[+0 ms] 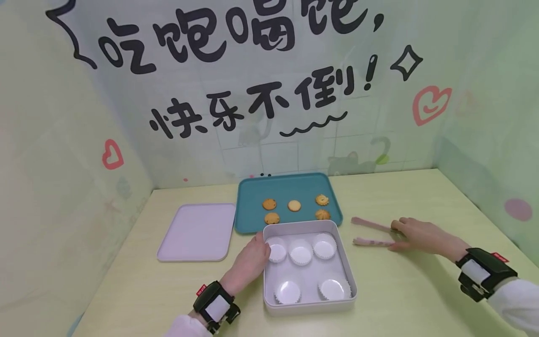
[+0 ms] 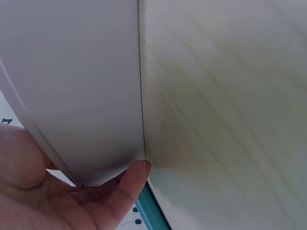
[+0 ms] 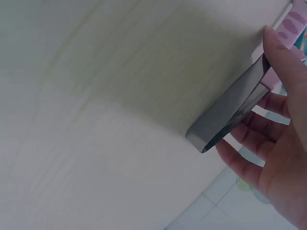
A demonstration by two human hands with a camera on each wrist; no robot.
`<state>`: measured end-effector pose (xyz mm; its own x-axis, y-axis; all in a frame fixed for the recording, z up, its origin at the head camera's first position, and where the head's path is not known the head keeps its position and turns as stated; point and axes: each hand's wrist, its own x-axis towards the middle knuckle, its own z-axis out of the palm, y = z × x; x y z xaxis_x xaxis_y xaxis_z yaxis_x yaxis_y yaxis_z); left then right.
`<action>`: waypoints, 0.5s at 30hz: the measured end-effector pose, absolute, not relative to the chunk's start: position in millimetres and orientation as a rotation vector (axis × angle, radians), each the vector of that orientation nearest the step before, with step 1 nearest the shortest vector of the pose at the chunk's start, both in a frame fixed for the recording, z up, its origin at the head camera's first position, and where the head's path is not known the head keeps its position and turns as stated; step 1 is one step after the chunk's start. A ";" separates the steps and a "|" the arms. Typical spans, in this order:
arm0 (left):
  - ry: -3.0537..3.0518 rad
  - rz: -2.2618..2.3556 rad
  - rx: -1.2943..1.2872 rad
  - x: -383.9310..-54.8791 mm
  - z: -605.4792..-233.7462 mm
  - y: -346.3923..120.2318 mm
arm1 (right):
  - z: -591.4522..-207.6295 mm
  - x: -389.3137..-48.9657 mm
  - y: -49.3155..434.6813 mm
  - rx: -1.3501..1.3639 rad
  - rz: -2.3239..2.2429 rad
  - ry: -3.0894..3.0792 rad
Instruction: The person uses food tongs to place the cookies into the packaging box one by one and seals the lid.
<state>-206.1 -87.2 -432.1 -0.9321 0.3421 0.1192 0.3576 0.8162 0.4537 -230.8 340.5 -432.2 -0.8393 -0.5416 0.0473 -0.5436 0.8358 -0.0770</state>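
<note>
A pale box [image 1: 309, 306] stands on the table, with several white fluted paper cups [image 1: 301, 252] inside. My left hand [image 1: 249, 258] grips its far left corner. In the left wrist view, fingers [image 2: 125, 194] bend round that corner of the box [image 2: 81, 96], and part of the thumb side is cut off. To the right of the box, my right hand [image 1: 421, 237] holds a pair of tongs [image 1: 372, 243] with pink arms. The tips of the tongs are apart and point left. In the right wrist view, the metal bend of the tongs [image 3: 228, 110] lies between thumb and fingers.
Behind the box lies a teal tray [image 1: 252, 187] with several cookies [image 1: 294, 205] on it; the box's far edge covers part of its front. A lilac tray [image 1: 198, 231] lies to the left. Printed walls [image 1: 294, 154] enclose the table [image 1: 139, 290] at the back and sides.
</note>
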 end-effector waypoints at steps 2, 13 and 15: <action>-2.968 -0.744 -0.573 -206.2 -432.4 -86.8 | -435.5 -231.7 341.8 0.907 0.155 -2.960; -2.964 -0.730 -0.551 -206.9 -435.1 -87.1 | -414.9 -238.8 332.9 0.779 0.357 -2.870; -2.966 -0.725 -0.548 -207.1 -436.0 -87.4 | -409.3 -242.0 328.6 0.769 0.356 -2.856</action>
<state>-207.1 -87.4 -436.0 -0.9368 0.3287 0.1200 0.3469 0.8283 0.4399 -242.0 328.6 -409.3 -0.8546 -0.4721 0.2162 -0.5108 0.8394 -0.1858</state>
